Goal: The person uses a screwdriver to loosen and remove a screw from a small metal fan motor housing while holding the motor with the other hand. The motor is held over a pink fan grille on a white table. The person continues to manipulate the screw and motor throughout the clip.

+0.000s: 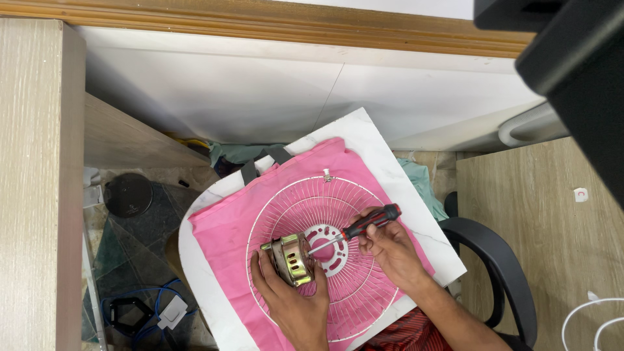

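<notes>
Seen from above, a person works on a white marble-patterned board (364, 133) resting across the lap, in the centre of the frame. A bright pink cloth (227, 234) covers most of the board, and a round white wire fan guard (292, 195) lies flat on the cloth. In the lower middle of the frame, the left hand (296, 309) wraps its fingers around a small brass-coloured metal fan motor (290, 260), which sits on the guard just left of the guard's white plastic hub plate (328, 250). The right hand (393, 250), right of centre, grips a screwdriver with a red and black handle (370, 221); its steel shaft slants down-left toward the motor, the tip at or very near the motor's housing, though actual contact is too small to tell. Judging by this, a screw on the motor is being driven or loosened; the next move would call for a steady left-hand hold and the tip seated squarely in the screw head. A black office chair armrest (484, 240) curves at the right, and a tangle of blue cable (140, 296) lies on the floor at lower left.
</notes>
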